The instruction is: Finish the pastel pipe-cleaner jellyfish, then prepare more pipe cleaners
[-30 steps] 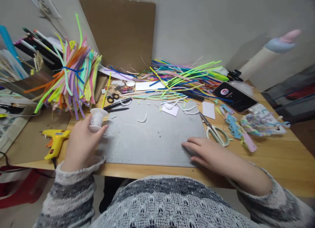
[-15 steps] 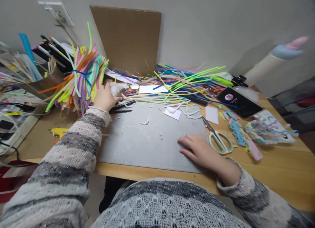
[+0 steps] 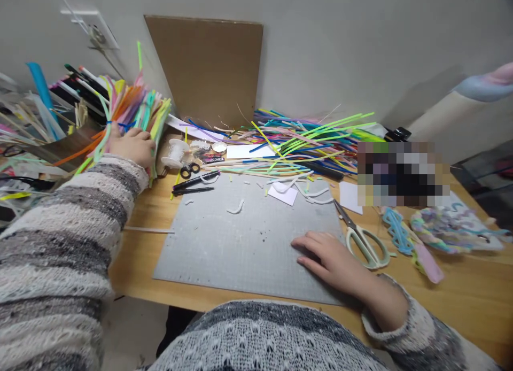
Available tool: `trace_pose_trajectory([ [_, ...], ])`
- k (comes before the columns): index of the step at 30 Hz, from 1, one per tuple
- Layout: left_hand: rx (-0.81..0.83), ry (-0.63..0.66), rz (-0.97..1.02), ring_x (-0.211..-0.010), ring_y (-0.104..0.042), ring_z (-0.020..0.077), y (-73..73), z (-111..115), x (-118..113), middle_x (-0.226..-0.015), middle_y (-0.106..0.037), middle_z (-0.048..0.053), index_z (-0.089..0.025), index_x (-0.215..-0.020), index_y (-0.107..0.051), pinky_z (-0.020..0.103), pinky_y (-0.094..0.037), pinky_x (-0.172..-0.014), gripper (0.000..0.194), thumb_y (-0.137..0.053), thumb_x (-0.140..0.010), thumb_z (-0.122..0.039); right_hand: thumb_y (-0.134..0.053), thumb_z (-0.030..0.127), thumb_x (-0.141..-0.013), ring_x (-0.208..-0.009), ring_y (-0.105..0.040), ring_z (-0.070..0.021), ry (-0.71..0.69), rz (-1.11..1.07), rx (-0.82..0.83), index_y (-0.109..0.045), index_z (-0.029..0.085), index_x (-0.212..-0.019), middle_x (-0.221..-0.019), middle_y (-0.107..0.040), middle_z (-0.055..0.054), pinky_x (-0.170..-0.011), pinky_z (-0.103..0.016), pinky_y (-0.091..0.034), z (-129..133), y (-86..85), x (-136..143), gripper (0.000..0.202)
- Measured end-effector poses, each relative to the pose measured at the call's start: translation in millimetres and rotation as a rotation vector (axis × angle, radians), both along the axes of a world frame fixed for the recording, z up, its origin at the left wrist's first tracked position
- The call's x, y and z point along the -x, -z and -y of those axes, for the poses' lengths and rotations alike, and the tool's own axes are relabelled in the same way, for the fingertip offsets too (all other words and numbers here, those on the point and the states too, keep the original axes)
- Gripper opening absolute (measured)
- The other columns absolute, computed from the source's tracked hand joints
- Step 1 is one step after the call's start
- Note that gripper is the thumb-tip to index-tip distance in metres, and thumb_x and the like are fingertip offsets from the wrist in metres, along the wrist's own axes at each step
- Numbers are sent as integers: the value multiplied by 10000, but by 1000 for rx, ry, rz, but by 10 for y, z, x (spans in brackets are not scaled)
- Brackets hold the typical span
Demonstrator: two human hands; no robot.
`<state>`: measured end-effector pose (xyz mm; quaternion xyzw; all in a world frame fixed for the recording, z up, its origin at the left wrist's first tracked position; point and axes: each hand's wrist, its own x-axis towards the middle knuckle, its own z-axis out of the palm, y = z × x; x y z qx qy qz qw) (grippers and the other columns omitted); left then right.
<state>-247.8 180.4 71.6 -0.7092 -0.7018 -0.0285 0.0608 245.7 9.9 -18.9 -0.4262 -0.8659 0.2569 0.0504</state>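
Observation:
My left hand (image 3: pixel 131 144) is closed around a thick bundle of many-coloured pipe cleaners (image 3: pixel 127 106), tied with a blue one, at the left of the desk. Its fingers curl over the front of the bundle; the thumb side is partly hidden. My right hand (image 3: pixel 326 256) lies on the grey cutting mat (image 3: pixel 224 253), fingers stretched out and holding nothing. Just right of it are large scissors (image 3: pixel 366 242) with pale green handles. A bent white pipe cleaner piece (image 3: pixel 237 207) and small scraps lie on the mat.
Loose pipe cleaners (image 3: pixel 316 130) pile along the wall, near a leaning brown board (image 3: pixel 204 66). A white spool (image 3: pixel 175 153), small black-handled scissors (image 3: pixel 189 170) and black pens (image 3: pixel 196 181) sit behind the mat. Blue and pastel fuzzy pieces (image 3: pixel 397 231) lie at right.
My left hand has moved left from beside the white spool onto the pipe cleaner bundle. The spool and small scissors now show. My right hand has stayed on the mat.

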Motion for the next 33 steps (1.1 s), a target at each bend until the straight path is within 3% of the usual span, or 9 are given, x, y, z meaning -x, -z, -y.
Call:
trace_pose_trajectory([
  [4,-63,-20,-285,-1286,-366,289,-170,-91,172,-1229,-608,99,-144,-819,-654,655,-98,-1058,142,-534,-757,-185,-511,328,-948,-984,-577,-228,-2,-17,9,-564,238,-1156,-1048,-633,-57,-860,-413,-443,-6,20,-14,233],
  [7,-12,-68,-295,-1297,-381,297,-292,-158,231,-1326,-561,88,-159,-967,-673,686,-168,-1038,244,-542,-763,-185,-505,329,-951,-976,-581,-225,-1,-23,14,-563,241,-1159,-1045,-635,-55,-851,-411,-443,-13,37,-20,233],
  [11,-72,-312,-89,-1364,-301,412,-351,-168,195,-1533,-281,155,-208,-1410,-406,677,-289,-1021,751,-685,-723,-327,-497,336,-954,-959,-585,-220,-2,-28,24,-562,245,-1159,-1027,-635,-51,-833,-405,-447,-25,56,-25,233],
  [13,-68,-463,-14,-1316,-371,459,-313,-147,133,-1508,-274,214,-198,-1482,-267,656,-339,-1006,994,-758,-657,-453,-491,341,-957,-949,-586,-220,-5,-28,22,-562,247,-1158,-1020,-634,-52,-827,-407,-449,-27,61,-27,233],
  [15,-34,-500,0,-1265,-432,473,-234,-120,37,-1446,-351,234,-182,-1485,-257,646,-364,-986,1041,-755,-639,-528,-485,343,-959,-945,-587,-219,-3,-29,21,-562,246,-1157,-1018,-634,-53,-824,-409,-452,-27,60,-28,233],
  [20,-61,-284,36,-1336,-361,463,47,-22,-322,-1464,-328,243,-176,-1464,-342,623,-311,-1038,770,-512,-817,-557,-486,333,-958,-944,-595,-214,7,-30,24,-570,249,-1146,-1018,-642,-48,-827,-402,-462,-24,48,-26,222],
  [26,-46,-97,77,-1459,-130,420,324,120,-716,-1578,-181,197,-151,-1474,-336,587,-175,-1133,757,-439,-837,-546,-481,349,-960,-942,-605,-214,5,-29,20,-577,252,-1139,-1018,-655,-46,-818,-401,-467,-25,54,-29,225],
  [30,-119,44,97,-1461,-195,334,324,204,-919,-1570,-249,148,-152,-1417,-427,479,-198,-1169,631,-445,-852,-433,-476,341,-961,-942,-609,-216,-1,-25,24,-586,239,-1133,-1013,-659,-56,-820,-405,-473,-28,45,-30,228],
  [33,-298,-70,46,-1476,-117,342,248,244,-926,-1571,-250,142,-142,-1415,-423,520,-116,-1185,624,-496,-820,-316,-476,345,-961,-946,-612,-214,0,-30,19,-589,236,-1138,-1017,-661,-62,-826,-402,-479,-27,42,-31,237],
])
